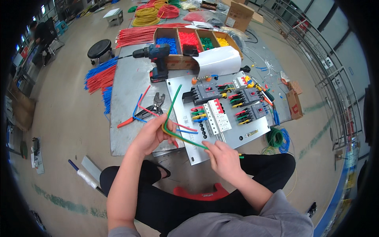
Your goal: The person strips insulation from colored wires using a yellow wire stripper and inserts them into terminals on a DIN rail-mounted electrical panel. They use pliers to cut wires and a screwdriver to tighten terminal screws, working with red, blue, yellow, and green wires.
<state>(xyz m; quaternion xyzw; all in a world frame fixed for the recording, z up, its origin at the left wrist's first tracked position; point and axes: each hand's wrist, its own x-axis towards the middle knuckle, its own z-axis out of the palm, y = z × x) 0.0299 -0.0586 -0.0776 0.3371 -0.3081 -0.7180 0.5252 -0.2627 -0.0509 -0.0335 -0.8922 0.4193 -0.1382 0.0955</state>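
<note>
A green-and-yellow wire [181, 137] with a sharp bend is stretched between my two hands. My left hand [153, 134] pinches it near the bend, and its free leg rises up and to the right. Farther along, my right hand [222, 158] is closed on the straight part, with a short end showing past the fingers. Just beyond the wire lies a white metal mounting plate [179, 114] carrying several circuit breakers [207, 91] with coloured wire ends. Beside my left hand, a red-handled crimping tool [134, 120] rests among bent red [143, 94] and blue wires [136, 112].
A cordless drill [158, 59] stands near a divided cardboard box [169, 62] of coloured caps. A white paper sheet [217, 59] leans against it. Red wire bundles [136, 37] and wire coils [146, 16] lie farther back. A black stool [99, 49] stands left of the table.
</note>
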